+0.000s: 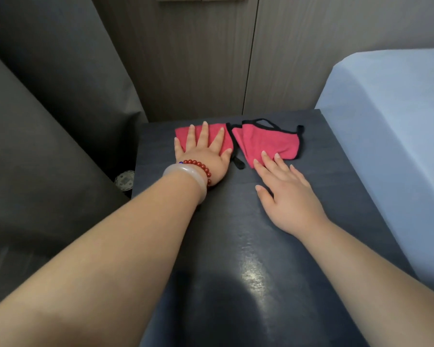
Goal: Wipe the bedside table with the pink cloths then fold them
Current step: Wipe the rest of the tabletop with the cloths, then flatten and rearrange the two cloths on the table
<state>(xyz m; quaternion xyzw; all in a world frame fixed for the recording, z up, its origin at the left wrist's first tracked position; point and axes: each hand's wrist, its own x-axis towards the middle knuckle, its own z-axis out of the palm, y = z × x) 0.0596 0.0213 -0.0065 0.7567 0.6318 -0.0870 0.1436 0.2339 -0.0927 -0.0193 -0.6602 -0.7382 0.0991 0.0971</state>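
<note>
Pink left cloth (182, 133) lies upper centre on the table (236, 234), pressed under our left hand (201, 156), fingers spread flat. Just beside it sits the right cloth (271, 144), directly ahead of our right hand (286, 194), whose straight fingers touch its near edge, grasping nothing.

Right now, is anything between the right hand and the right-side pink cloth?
Nothing visible: the right hand has its fingertips at the near edge of the right pink cloth. The left hand lies flat on the left pink cloth.
</note>
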